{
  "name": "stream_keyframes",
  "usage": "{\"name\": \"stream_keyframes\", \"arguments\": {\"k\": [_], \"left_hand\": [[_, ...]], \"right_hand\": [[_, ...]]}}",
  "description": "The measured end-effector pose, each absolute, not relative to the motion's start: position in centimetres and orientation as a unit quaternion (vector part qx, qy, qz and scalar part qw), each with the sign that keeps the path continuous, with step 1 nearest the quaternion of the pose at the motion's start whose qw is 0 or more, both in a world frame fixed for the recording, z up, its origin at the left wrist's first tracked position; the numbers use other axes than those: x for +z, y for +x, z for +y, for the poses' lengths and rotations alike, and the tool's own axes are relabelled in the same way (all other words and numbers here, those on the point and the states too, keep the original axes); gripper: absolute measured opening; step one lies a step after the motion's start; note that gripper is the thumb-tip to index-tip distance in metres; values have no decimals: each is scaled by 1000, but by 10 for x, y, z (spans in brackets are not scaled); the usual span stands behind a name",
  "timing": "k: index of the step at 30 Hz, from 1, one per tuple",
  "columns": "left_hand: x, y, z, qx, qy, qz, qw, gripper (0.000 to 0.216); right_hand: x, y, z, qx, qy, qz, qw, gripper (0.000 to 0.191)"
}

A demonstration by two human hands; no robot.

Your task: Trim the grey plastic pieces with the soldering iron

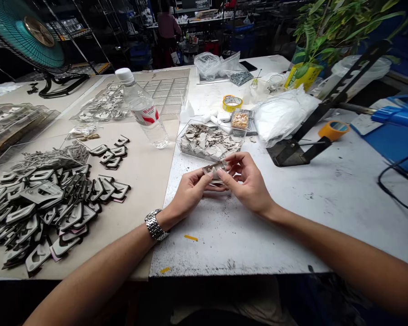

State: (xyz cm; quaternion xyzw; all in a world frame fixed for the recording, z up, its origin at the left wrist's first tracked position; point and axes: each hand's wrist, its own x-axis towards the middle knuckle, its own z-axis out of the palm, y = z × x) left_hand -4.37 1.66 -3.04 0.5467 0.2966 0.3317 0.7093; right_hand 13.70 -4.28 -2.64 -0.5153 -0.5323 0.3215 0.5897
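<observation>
Both my hands meet over the white tabletop around a small grey metal part (210,168). My left hand (190,190), with a steel watch (155,225) on its wrist, grips the part from the left, thumb on top. From the right, my right hand (246,183) pinches the same part with thumb and fingers. The fingers cover much of it, so its full shape is hidden. Just beyond my hands stands a clear plastic box (187,151) filled with thin grey pieces (211,141).
Black-edged grey parts (54,203) lie heaped at left, near a leaning-looking water bottle (146,113) and a compartment tray (166,97). A fan (27,36) stands back left. To the right are yellow tape (231,103), a white bag (284,115), a black metal stand (289,151) and a plant (340,27).
</observation>
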Motion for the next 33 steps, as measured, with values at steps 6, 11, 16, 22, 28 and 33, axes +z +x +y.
{"name": "stream_keyframes", "arguments": {"k": [6,11,16,22,28,33], "left_hand": [[-28,-43,15,321,534,318,715,40],[-28,-43,15,326,528,305,722,40],[-25,-43,14,325,528,287,730,41],[-24,-43,14,325,520,281,738,39],[-29,-42,15,355,533,277,716,37],[-28,-41,16,358,534,287,710,39]], "right_hand": [[-28,139,-42,317,-517,-557,568,37],[-28,139,-42,319,-514,-559,568,33],[-27,138,-42,330,-515,-553,566,34],[-29,137,-43,337,-514,-547,569,34],[-28,136,-44,333,-514,-558,559,34],[-28,138,-44,391,-492,-546,554,37]]}}
